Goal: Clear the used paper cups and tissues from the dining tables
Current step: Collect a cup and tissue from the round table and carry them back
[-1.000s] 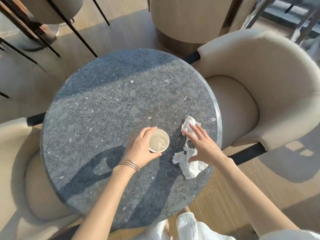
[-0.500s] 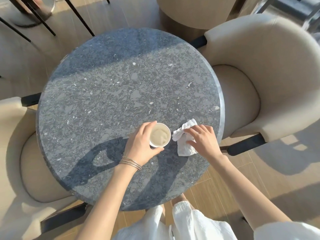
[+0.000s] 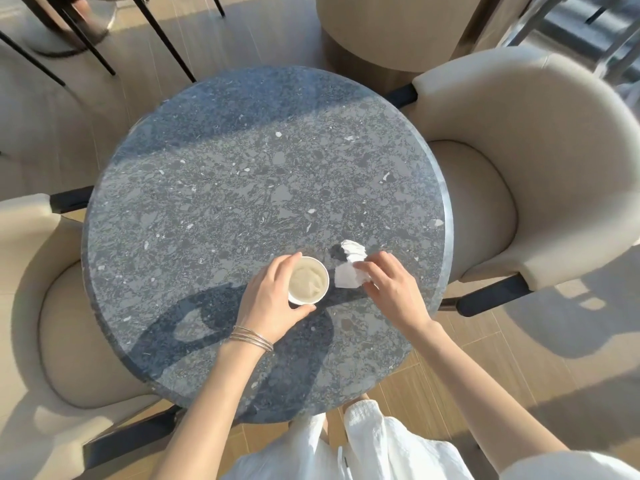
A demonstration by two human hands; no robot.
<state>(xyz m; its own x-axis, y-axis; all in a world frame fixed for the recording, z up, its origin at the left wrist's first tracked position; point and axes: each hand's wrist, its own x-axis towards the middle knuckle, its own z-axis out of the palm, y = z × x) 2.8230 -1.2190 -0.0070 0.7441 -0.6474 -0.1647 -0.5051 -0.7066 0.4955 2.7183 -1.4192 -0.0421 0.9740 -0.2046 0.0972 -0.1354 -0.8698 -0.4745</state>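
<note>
**Cup and tissue, both in hand**

Nearest the person, the left hand (image 3: pixel 273 303) wraps the paper cup (image 3: pixel 308 280) on the table (image 3: pixel 221 202); right hand (image 3: pixel 389 289) pinches the tissue (image 3: pixel 349 271) beside it. Cup looks like it has liquid inside, so squeezing or tipping could spill it.

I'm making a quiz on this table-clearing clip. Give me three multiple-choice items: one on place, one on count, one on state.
1. The tissue lies where, relative to the paper cup?
A. To its right
B. Inside it
C. To its left

2. How many paper cups stand on the table?
A. One
B. Two
C. Three

3. The cup is:
A. Tipped over
B. Upright, gripped
C. Crushed flat

Answers: 1 A, the tissue sits right of the cup under the right hand. 2 A, only one shows. 3 B, the left hand wraps the cup, its rim facing up.
</note>
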